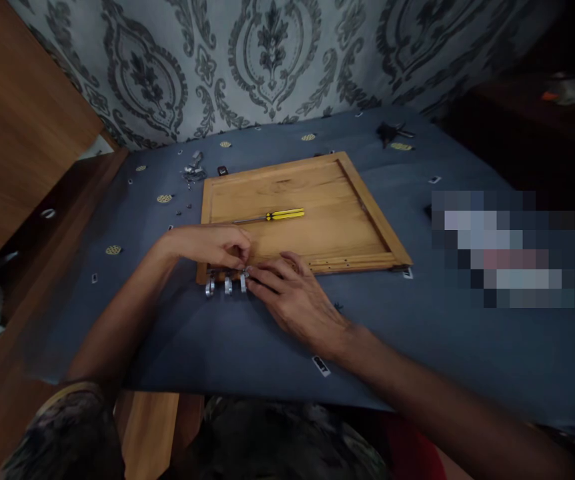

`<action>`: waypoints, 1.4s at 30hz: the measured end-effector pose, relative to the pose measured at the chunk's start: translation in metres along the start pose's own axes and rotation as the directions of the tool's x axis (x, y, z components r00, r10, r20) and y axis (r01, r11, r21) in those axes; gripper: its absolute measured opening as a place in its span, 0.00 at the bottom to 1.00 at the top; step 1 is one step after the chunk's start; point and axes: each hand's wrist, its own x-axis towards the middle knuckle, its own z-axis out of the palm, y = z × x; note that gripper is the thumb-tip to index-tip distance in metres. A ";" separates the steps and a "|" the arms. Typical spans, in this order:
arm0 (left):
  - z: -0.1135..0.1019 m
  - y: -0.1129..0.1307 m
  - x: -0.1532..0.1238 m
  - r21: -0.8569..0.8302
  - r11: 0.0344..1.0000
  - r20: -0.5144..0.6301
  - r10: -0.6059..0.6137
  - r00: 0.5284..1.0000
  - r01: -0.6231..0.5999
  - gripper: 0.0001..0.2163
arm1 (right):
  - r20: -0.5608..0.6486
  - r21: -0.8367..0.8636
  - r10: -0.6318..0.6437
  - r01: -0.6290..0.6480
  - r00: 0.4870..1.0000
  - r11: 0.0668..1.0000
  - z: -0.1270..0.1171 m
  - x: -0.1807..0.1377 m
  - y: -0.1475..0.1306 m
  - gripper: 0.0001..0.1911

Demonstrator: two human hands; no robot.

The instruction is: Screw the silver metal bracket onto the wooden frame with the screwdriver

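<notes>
A framed wooden panel (312, 193) lies flat on the blue cloth. Along its near edge, on the left, sit metal hooks: a left one (210, 287), a middle one (228, 286) and a right one (242, 282). My left hand (212, 245) bends down over the right hook, thumb and finger pinched at its top; anything small between them is hidden. From the other side, my right hand (295, 297) grips that same hook at its fingertips. A screwdriver (285, 214) with a yellow and black handle rests on the panel, beyond both hands.
Small metal hardware (194, 170) is heaped beyond the panel's left corner, with loose screws (184, 210) nearer. A dark object (392, 133) lies at the far right. Patterned fabric (272, 60) hangs behind the table; a wooden cabinet (22, 100) stands on the left.
</notes>
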 end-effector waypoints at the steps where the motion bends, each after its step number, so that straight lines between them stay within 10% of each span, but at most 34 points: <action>1: 0.000 0.000 0.000 -0.006 1.000 -0.001 -0.002 1.000 0.002 0.06 | 0.003 0.002 0.001 -0.001 1.000 1.000 0.000 0.000 0.000 0.12; 33: 0.000 0.002 0.003 -0.034 0.999 -0.031 -0.020 0.999 0.019 0.10 | 0.023 -0.002 0.008 -0.007 1.000 1.000 -0.001 0.000 0.000 0.11; 42: 0.021 0.019 -0.027 -0.020 0.997 -0.321 -0.074 0.944 0.071 0.19 | 0.025 0.015 -0.003 0.002 1.000 1.000 -0.003 0.000 -0.001 0.14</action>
